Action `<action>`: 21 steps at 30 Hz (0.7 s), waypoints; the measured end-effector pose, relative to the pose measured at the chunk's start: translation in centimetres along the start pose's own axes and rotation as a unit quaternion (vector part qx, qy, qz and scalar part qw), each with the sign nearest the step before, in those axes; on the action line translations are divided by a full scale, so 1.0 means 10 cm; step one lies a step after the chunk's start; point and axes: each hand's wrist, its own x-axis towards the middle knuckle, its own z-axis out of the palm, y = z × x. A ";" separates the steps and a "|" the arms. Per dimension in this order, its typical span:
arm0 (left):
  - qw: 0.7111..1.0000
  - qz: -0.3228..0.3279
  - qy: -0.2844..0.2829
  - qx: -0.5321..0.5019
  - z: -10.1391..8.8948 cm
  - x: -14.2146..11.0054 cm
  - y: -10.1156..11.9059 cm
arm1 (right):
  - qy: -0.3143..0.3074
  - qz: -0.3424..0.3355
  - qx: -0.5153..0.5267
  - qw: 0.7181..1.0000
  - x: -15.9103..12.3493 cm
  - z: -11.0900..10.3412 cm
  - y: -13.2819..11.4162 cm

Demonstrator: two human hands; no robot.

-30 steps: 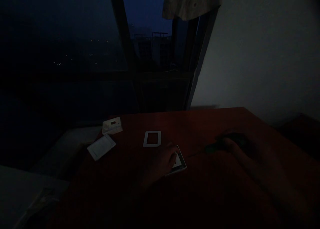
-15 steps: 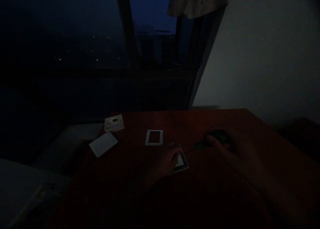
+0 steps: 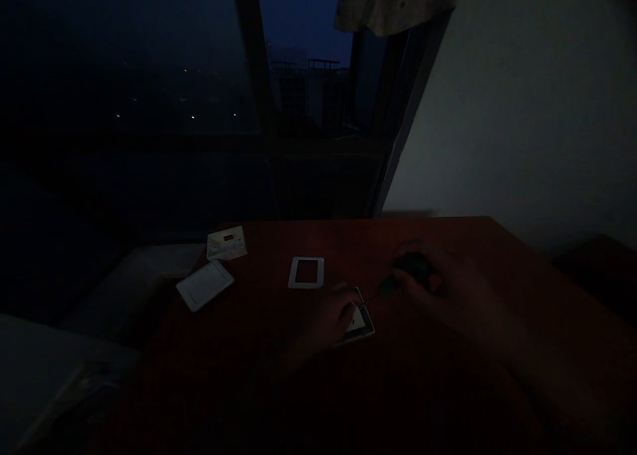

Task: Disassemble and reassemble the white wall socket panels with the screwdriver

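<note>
A screwdriver (image 3: 412,269) with a green handle is gripped in my right hand (image 3: 438,286). Its thin shaft slants down-left to a small flat rectangular device (image 3: 365,325) with a pale inner panel and a dark border. My left hand (image 3: 333,316) lies over the device's left part, its fingers curled and bent close to the screwdriver's tip. The hand hides much of the device. Dim light keeps me from seeing exactly what the tip touches.
On the reddish-brown table (image 3: 448,233), a white rectangular frame (image 3: 292,274) lies beyond my left hand. Farther left are a pale flat panel (image 3: 205,285) and a light plate with a small dark cutout (image 3: 226,248). A window and a wall stand behind.
My right hand has moved left with the screwdriver, toward the device and my left hand. The left hand and the device have hardly shifted.
</note>
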 end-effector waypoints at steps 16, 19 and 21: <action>0.998 -0.031 0.014 0.051 -0.06 0.00 -0.19 | -0.115 -0.059 -0.124 0.984 0.27 -0.17 -0.22; 0.999 -0.029 0.015 0.042 -0.06 0.00 -0.20 | -0.074 -0.024 -0.195 0.978 0.30 -0.15 -0.22; 0.999 -0.028 0.020 0.037 -0.06 0.00 -0.21 | -0.077 -0.040 -0.181 0.980 0.31 -0.16 -0.21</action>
